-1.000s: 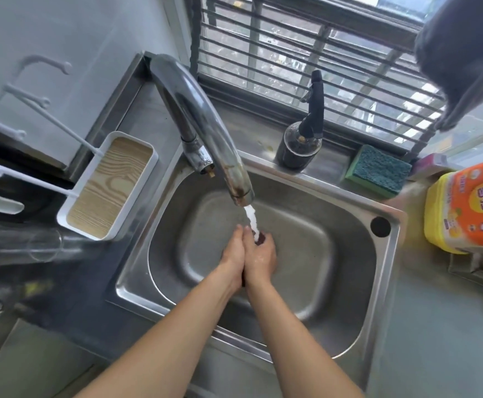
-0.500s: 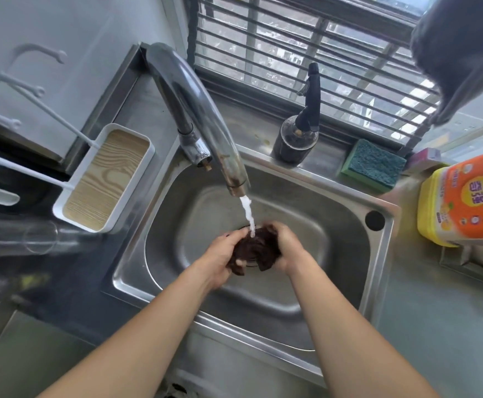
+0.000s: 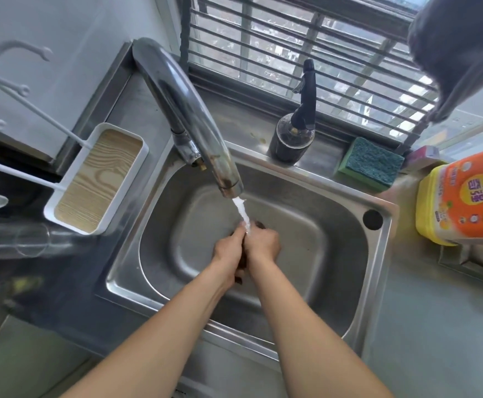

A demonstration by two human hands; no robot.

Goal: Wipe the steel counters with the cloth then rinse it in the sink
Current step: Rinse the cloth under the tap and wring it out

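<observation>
Steel sink [image 3: 346,285] held both hands under the tap stream [image 3: 241,211]: left hand [image 3: 229,251] and right hand [image 3: 263,245] closed palm-to-palm, squeezing the dark cloth [image 3: 243,258] upright between them, mostly hidden.

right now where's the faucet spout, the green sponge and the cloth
faucet spout [image 3: 194,122], head view, middle of the chrome arch
green sponge [image 3: 371,162], head view, dark scrubbing top
cloth [image 3: 243,261], head view, dark strip showing between the pressed hands
</observation>
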